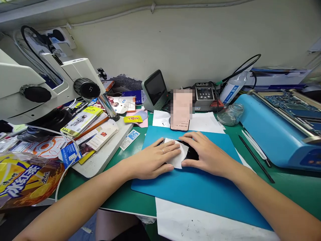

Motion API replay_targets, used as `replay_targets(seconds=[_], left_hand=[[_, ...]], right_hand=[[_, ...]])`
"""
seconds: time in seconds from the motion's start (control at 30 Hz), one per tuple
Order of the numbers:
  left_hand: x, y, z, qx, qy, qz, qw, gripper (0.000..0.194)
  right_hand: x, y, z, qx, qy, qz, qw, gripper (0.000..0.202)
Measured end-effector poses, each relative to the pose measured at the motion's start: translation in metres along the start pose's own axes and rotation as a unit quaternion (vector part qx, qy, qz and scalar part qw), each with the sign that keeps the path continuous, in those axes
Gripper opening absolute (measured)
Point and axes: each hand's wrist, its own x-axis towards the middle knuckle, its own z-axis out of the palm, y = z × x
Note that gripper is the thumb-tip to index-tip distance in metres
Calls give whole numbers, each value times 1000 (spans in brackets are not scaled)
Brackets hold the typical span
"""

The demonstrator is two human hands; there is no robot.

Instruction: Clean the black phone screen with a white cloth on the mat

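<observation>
A glossy black phone-sized panel (192, 154) lies on the blue mat (165, 183), largely covered by my hands and a white wipe (184, 152). My left hand (155, 158) rests flat on the wipe, its fingers stretched out to the right and a ring on one finger. My right hand (206, 153) curls around the panel's right end, with the thumb at the near edge and fingers at the far edge. Just beyond the hands, a phone (179, 126) with a lit, partly blurred screen stands propped up.
A microscope (86, 87) on a pale base stands left, with boxes and a drink package (27, 180) around it. Behind are a grey display device (154, 89) and a black control unit (204, 93). A glass jar (230, 114), tweezers (254, 144) and a blue machine (273, 130) sit right.
</observation>
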Motion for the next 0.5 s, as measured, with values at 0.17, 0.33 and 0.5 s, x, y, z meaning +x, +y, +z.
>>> replay_targets(seconds=[0.17,0.33,0.5], left_hand=[[0,1,-4,-22,112,-25,993,33],[-2,-4,-7,-10,132,-107,985,41],[-2,-6,-8,-1,74,-145,987,66]], right_hand=[[-1,-5,-2,11,36,-99,994,62],[-1,-7,-7,27,-8,-169,985,61],[-3,1,-10,9,51,-120,991,78]])
